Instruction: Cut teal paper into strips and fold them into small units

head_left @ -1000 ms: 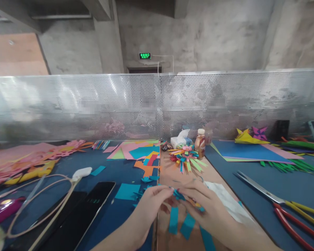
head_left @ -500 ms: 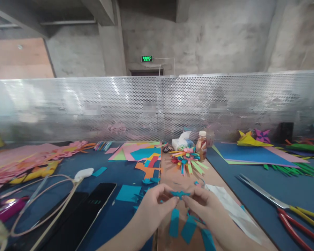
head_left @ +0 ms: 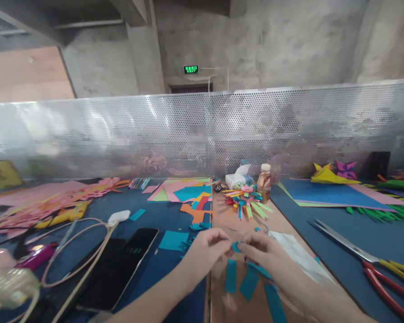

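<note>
Between my fingertips is a small folded piece of blue paper (head_left: 236,246), mostly hidden by the fingers. My right hand (head_left: 269,255) pinches it from the right. My left hand (head_left: 207,253) is closed in a pinch at its left edge. Just below, on the brown board (head_left: 222,309), lie a blue paper strip (head_left: 230,276) and a wider blue piece (head_left: 249,283). A longer blue strip (head_left: 275,303) runs beneath my right wrist. Folded blue paper pieces (head_left: 201,226) sit beyond my left hand, partly covered by it.
Scissors (head_left: 360,250) lie open at right; a white tissue (head_left: 301,255) is nearer. A multicoloured paper flower (head_left: 245,202) and a bottle (head_left: 264,183) stand ahead. At left are a phone (head_left: 131,255), a looped cable (head_left: 79,223) and a blue square (head_left: 173,241). A perforated metal panel (head_left: 161,134) closes the back.
The blue paper piece, spread wide between both hands before, now shows only as a small bit at the fingertips. The whole view has shifted slightly, with the table things appearing farther right.
</note>
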`<state>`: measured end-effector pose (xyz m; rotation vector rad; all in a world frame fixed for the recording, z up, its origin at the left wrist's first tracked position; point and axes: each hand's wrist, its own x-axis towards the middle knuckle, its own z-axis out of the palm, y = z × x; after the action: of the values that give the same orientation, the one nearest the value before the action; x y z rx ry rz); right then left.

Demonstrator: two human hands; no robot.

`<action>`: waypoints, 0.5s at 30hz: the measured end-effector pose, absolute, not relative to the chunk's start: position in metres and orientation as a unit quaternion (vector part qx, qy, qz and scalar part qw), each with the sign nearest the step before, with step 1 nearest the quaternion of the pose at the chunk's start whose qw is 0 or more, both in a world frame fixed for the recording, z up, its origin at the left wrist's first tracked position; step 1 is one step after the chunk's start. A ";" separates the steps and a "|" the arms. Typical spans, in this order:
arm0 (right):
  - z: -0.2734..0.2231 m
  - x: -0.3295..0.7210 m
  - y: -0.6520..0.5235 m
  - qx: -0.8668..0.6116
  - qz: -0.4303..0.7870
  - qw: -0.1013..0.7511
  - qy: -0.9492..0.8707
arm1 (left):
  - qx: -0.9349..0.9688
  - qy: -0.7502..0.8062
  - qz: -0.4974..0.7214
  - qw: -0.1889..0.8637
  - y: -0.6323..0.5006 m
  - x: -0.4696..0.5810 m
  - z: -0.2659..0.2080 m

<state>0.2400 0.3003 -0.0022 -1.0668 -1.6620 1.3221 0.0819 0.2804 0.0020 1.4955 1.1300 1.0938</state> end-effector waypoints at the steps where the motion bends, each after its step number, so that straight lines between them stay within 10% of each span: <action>1: -0.001 0.241 0.301 -0.421 0.507 0.377 -0.651 | 0.604 0.462 0.454 0.465 0.283 0.079 0.005; 8: 0.005 0.243 0.307 -0.423 0.411 0.380 -0.712 | 0.705 0.590 0.351 0.179 0.309 0.016 0.029; 15: -0.002 0.211 0.310 -0.394 0.280 0.315 -0.816 | 0.733 0.647 0.157 0.142 0.317 -0.041 0.021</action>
<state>0.2109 0.3098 -0.0020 -1.0388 -2.1507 0.7375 -0.0406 0.3169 0.0206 2.1152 1.8665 0.4544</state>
